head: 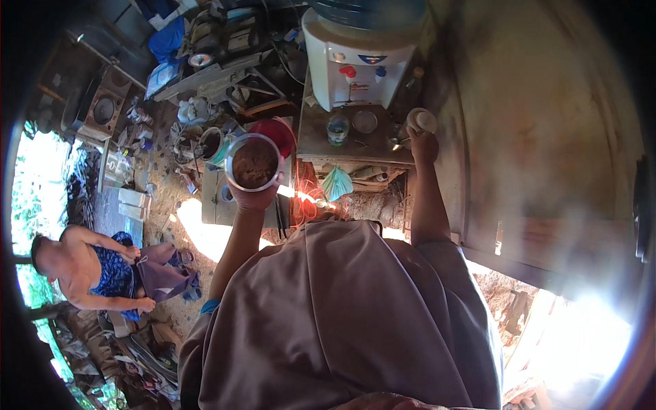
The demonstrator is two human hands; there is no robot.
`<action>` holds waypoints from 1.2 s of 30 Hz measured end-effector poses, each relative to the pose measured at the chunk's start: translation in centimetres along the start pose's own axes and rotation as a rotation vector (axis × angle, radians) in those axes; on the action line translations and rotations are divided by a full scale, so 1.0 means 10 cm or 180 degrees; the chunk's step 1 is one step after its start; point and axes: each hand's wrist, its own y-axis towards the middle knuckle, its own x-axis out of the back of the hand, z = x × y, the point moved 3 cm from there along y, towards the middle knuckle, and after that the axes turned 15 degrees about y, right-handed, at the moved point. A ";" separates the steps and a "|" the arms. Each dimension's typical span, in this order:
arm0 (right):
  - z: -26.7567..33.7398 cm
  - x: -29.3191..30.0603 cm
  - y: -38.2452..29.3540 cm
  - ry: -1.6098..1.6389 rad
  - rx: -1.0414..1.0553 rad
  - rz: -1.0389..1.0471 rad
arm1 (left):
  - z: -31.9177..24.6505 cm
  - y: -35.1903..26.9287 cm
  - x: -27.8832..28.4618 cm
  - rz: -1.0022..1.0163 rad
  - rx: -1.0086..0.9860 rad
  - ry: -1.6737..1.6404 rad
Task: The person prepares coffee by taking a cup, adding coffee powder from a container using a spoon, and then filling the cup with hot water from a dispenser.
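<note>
My left hand [259,197] holds up a clear round container [254,162] with a brown, crumbly or powdery content. A red round lid or dish [271,136] shows just behind it. At the right end of a wooden table, my right hand [424,146] has its fingers on a pale, round, lidded or cup-like thing [422,121]; its exact kind cannot be told. Close to that hand a shiny metal piece [397,143] lies near the table's edge. Farther left on the table are a glass jar [337,130] and a clear round lid or dish [365,122].
A white water dispenser [359,66] stands at the back of the wooden table [353,152]. Below hangs a green plastic bag [336,183]. A wooden panel [538,128] rises on the right. Another person [82,271] sits at the far left, near a speaker [104,110].
</note>
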 end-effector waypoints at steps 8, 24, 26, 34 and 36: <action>0.27 0.13 -0.28 0.0599 0.1138 0.0696 | 0.12 -0.08 0.21 -0.0318 -0.0741 0.1383; 1.98 0.97 -1.44 0.4105 0.1286 0.1797 | 0.47 0.16 -0.21 -0.0694 0.0388 0.0010; 2.05 0.84 -1.52 0.3617 0.1673 0.1738 | 0.49 0.17 -0.30 -0.0689 0.0406 0.0116; 2.02 0.50 -1.56 0.3483 0.0382 0.2496 | 0.55 0.17 -0.18 -0.0944 0.0447 0.0074; 1.96 0.43 -1.45 0.3562 0.0176 0.2447 | 0.57 0.17 -0.10 -0.0789 0.0412 -0.0102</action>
